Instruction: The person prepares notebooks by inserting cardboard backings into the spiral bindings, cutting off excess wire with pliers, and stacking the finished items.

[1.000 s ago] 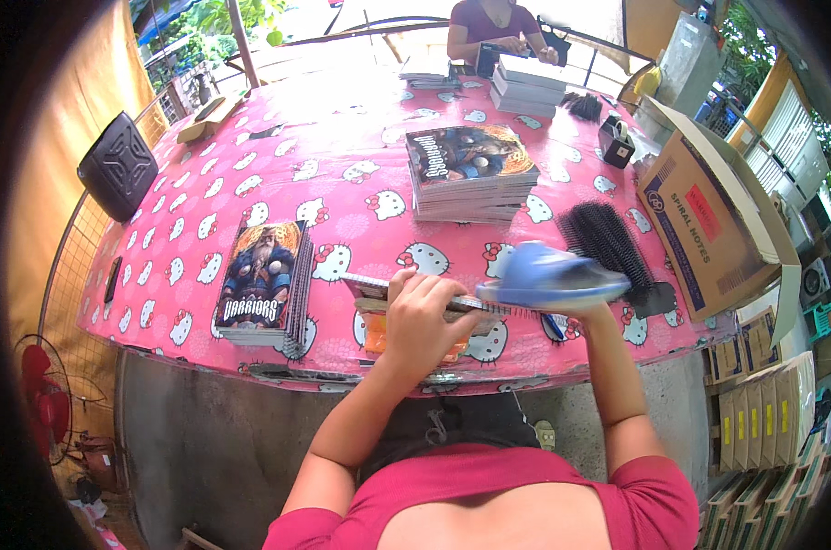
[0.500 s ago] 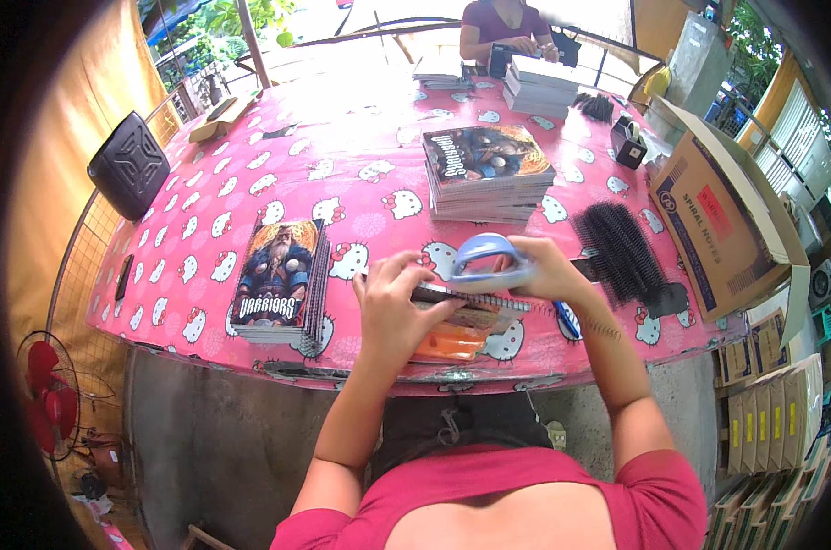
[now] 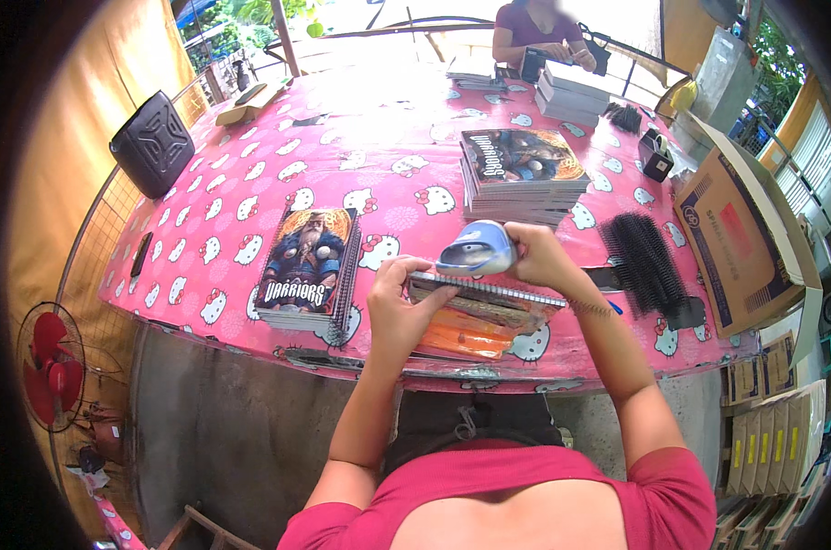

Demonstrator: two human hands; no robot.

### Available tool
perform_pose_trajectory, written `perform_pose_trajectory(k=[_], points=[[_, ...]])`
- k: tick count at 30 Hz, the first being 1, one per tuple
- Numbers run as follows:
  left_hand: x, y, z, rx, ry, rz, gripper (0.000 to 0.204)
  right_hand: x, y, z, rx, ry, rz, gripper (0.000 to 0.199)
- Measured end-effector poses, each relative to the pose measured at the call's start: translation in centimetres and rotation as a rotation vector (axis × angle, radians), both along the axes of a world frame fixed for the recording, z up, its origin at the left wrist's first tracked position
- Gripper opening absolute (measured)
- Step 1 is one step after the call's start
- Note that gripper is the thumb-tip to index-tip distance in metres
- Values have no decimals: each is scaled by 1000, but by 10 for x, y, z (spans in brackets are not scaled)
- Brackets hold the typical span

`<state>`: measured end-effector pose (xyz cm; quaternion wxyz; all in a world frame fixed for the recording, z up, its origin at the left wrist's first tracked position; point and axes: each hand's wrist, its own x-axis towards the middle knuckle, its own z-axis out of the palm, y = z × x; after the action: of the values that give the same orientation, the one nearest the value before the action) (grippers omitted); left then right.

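Three notebook stacks (image 3: 307,266), perhaps; one fan (image 3: 50,378); one speaker (image 3: 153,143).

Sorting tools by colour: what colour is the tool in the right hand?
Light blue tool, held over the spiral notebook; head view.
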<state>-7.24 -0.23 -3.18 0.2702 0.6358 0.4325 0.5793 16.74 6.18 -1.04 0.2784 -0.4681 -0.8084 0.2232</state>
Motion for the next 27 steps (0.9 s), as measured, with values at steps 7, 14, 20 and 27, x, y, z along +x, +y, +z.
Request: perform_pose_trajectory(k=[7, 14, 20, 27], points=[[-8, -4, -3, -170, -425, -86, 38, -20, 4, 12, -211, 293, 114, 47], [-15, 1, -18, -191, -395, -80, 33, -14, 16, -19, -18, 37, 51, 52], [-22, 11, -2, -344, -494, -288, 22, 74, -35, -54, 81, -53, -337, 68], [-19, -11, 77, 665, -92, 127, 25, 123, -125, -100, 94, -395, -692, 64]])
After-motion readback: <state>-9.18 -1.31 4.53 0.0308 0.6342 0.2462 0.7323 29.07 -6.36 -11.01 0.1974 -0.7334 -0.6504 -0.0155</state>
